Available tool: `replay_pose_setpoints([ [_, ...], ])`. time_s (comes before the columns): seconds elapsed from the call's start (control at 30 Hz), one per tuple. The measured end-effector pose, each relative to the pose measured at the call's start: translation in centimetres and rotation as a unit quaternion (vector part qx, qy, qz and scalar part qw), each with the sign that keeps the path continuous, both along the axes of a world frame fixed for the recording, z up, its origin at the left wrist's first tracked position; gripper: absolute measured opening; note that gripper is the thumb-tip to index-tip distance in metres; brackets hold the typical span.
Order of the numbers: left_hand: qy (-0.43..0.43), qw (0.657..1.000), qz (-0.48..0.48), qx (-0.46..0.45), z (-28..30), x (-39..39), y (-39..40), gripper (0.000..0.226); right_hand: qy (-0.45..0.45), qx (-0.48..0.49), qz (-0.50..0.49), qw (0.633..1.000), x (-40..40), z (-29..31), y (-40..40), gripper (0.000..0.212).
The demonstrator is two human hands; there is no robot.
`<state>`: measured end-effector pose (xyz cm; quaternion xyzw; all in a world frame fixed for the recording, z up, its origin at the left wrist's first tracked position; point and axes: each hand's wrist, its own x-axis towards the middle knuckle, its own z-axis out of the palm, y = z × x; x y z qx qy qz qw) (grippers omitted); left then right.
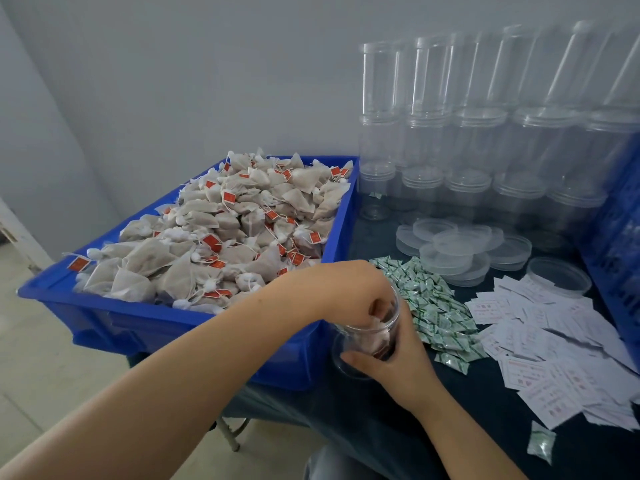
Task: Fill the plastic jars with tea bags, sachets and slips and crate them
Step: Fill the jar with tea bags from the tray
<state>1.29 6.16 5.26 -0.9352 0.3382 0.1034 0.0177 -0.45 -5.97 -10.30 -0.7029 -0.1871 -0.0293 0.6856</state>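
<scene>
My right hand point(394, 362) grips a clear plastic jar point(363, 344) from the side, tilted, at the table's front edge. My left hand point(349, 292) reaches into the jar's mouth, its fingertips curled on tea bags inside. A blue bin point(194, 317) heaped with tea bags point(221, 233) with red tags sits to the left. Green-and-white sachets point(433, 306) lie in a pile just right of the jar. White printed slips point(554, 351) are spread further right.
Empty clear jars point(460, 140) are stacked in rows against the wall at the back right. Loose clear lids point(460, 247) lie in front of them. A blue crate point(620, 244) stands at the right edge. One stray sachet point(540, 441) lies near the front.
</scene>
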Motion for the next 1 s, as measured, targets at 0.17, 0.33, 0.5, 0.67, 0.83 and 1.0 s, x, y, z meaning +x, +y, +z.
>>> replay_pose_setpoints([
  [0.17,0.038,0.995,-0.005,0.091,-1.0,1.1,-1.5,0.010,-0.004,-0.008,-0.016,1.000,0.2,-0.3,0.0,0.095],
  [0.33,0.064,0.995,0.003,0.074,-1.4,1.8,-2.0,0.011,0.005,0.000,-0.012,1.000,0.4,-0.5,0.0,0.094],
  [0.5,0.110,0.991,0.015,0.068,-1.6,2.1,-1.8,0.007,0.009,-0.007,-0.013,1.000,0.5,-0.6,0.0,0.094],
  [0.67,0.160,0.983,0.035,0.077,-1.9,2.1,-2.0,0.018,0.028,0.007,-0.002,1.000,0.4,-0.7,0.1,0.096],
  [0.83,0.187,0.978,0.034,0.085,-1.6,1.9,-2.2,0.021,0.037,0.017,0.003,0.999,0.3,-0.7,0.1,0.097],
  [1.0,0.179,0.978,0.021,0.105,-1.3,2.0,-2.3,0.021,0.047,0.017,0.013,0.999,0.4,-0.7,0.1,0.105],
])
